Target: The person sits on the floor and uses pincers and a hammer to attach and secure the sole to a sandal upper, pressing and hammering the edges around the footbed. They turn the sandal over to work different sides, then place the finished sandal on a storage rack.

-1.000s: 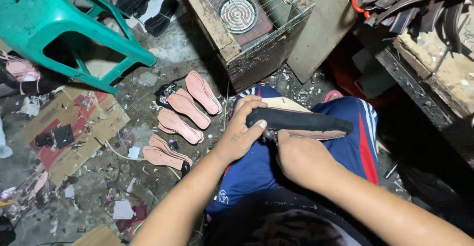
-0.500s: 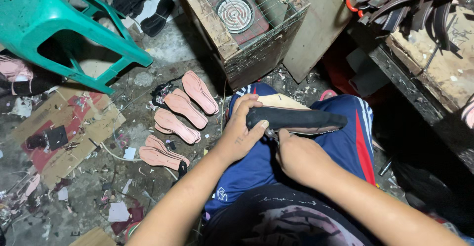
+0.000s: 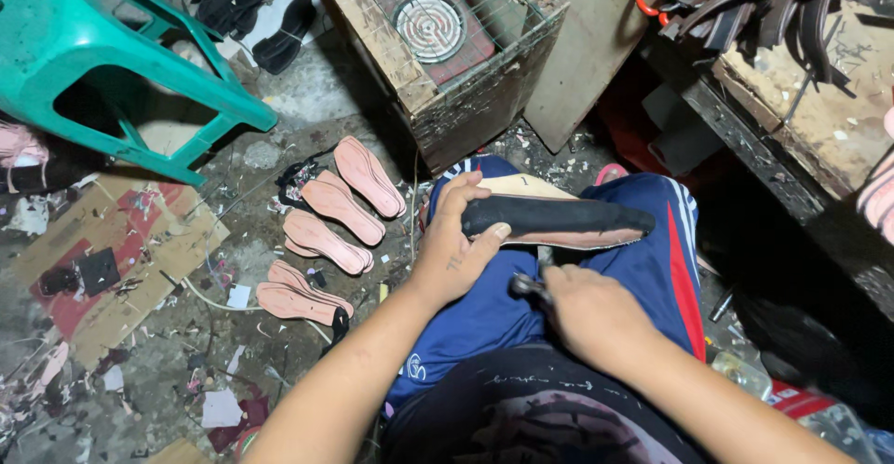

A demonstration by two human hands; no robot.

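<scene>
My left hand [image 3: 456, 245] grips the heel end of a long black shoe sole [image 3: 559, 215] with a pink underside, held across my lap over blue trousers [image 3: 484, 310]. A tan insole piece [image 3: 521, 186] lies under it on my knee. My right hand [image 3: 582, 310] is closed around a small metal tool [image 3: 521, 285], just below the sole and not touching it.
Several pink insoles [image 3: 331, 231] lie in rows on the littered floor to the left. A wooden box with a round electric heater coil [image 3: 430, 25] stands ahead. A green plastic stool [image 3: 102, 64] is at far left, and a cluttered workbench [image 3: 819, 101] at right.
My right hand has dropped off the sole toward my lap and now shows a small metal tool. The left hand keeps its grip on the sole.
</scene>
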